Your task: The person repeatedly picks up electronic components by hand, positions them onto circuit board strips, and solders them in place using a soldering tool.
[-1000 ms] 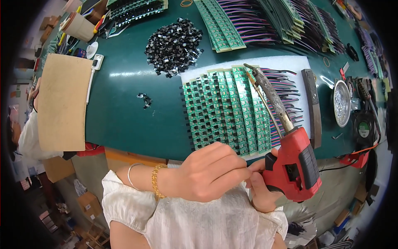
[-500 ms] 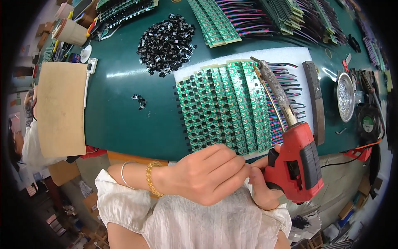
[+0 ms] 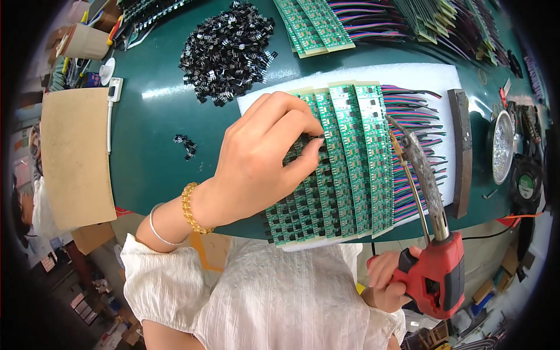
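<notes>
My left hand (image 3: 262, 151) is over a row of green circuit boards (image 3: 354, 169), thumb and forefinger pinched together on a small dark piece. It looks like one of the black components (image 3: 297, 201) seated on the boards at the left; the fingertips mostly cover it. At the lower right, my right hand (image 3: 389, 277) grips a red and black soldering gun (image 3: 434, 271). Its long grey tip, with a thin metal tube alongside, points up and left, over the coloured wires (image 3: 411, 140) at the boards' right side.
A white foam sheet (image 3: 431, 79) lies under the boards, with a dark bar (image 3: 461, 151) at its right. Beyond are a heap of black components (image 3: 224, 55) and more wired boards (image 3: 318, 29). A small cluster (image 3: 185, 147), a tan board (image 3: 79, 157) and a metal dish (image 3: 502, 147) flank the work.
My left hand has moved up from beside the right hand onto the boards. My right hand and the soldering gun have shifted lower in the picture.
</notes>
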Demonstrator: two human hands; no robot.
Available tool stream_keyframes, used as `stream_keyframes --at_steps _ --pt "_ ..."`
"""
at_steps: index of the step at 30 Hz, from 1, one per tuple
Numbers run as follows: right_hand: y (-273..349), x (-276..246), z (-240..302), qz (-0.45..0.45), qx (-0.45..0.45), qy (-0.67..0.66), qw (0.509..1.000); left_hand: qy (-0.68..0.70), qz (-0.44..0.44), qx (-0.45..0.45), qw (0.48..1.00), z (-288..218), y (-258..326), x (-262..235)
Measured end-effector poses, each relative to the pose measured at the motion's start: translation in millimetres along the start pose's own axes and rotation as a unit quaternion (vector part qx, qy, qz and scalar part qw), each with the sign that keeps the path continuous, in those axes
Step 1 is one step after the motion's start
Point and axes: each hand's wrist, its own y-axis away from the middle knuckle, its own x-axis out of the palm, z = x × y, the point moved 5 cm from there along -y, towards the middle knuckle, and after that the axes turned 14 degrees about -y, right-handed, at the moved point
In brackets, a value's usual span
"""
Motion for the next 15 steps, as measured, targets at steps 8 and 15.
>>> stream_keyframes --at_steps 8,15 --pt "5.6 1.6 -15.0 -0.078 -0.077 -0.061 0.992 0.017 0.017 -0.022 0.999 2.5 -2.0 -1.0" --pt "25.5 -0.7 -29.7 -0.156 -0.104 -0.096 0.978 0.029 0.024 -0.046 0.998 4.3 -1.3 -0.5"
